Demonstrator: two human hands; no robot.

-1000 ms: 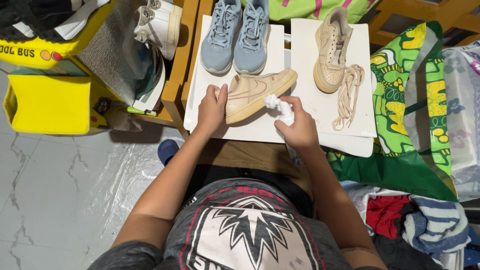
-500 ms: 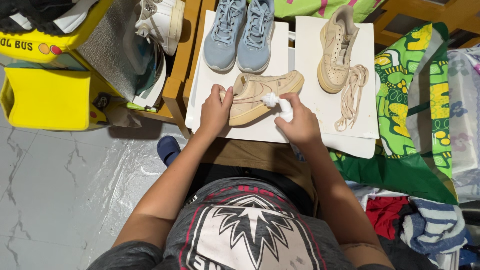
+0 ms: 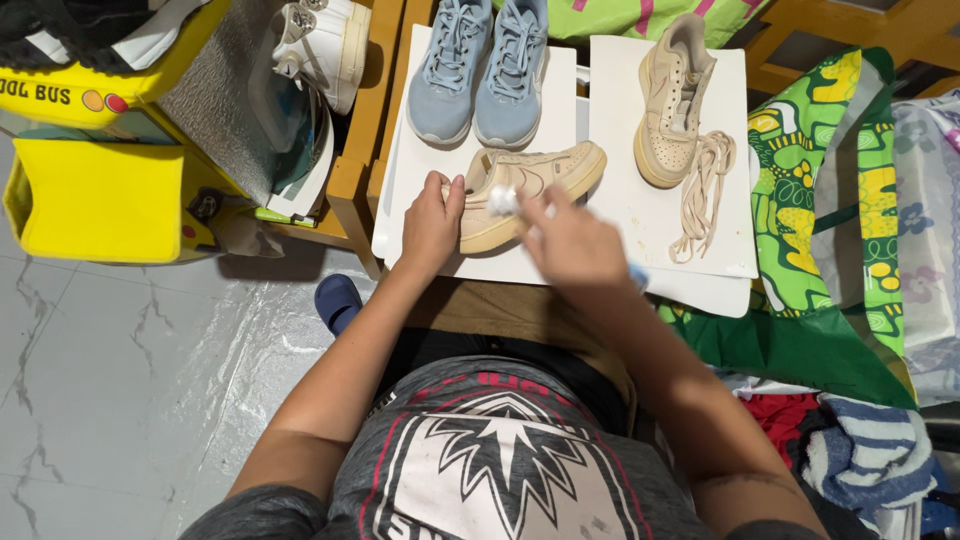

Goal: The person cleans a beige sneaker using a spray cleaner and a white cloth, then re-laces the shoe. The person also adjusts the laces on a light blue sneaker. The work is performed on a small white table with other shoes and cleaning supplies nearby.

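Two hands work on a beige sneaker (image 3: 535,185) lying near the front edge of the left white board (image 3: 400,190). The left hand (image 3: 432,222) is closed on the sneaker's heel end. The right hand (image 3: 565,245) is blurred but wraps around a white brush tool (image 3: 503,200), its head touching the sneaker's side. A pair of light blue sneakers (image 3: 478,65) sits at that board's far edge. On the right board (image 3: 725,150) lie a second beige sneaker (image 3: 672,95) and loose laces (image 3: 705,190).

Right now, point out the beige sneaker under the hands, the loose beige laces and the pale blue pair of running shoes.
beige sneaker (image 3: 560,170), head view, toe end.
loose beige laces (image 3: 708,185), head view, middle of bundle.
pale blue running shoes (image 3: 512,75), head view, right shoe's laces.
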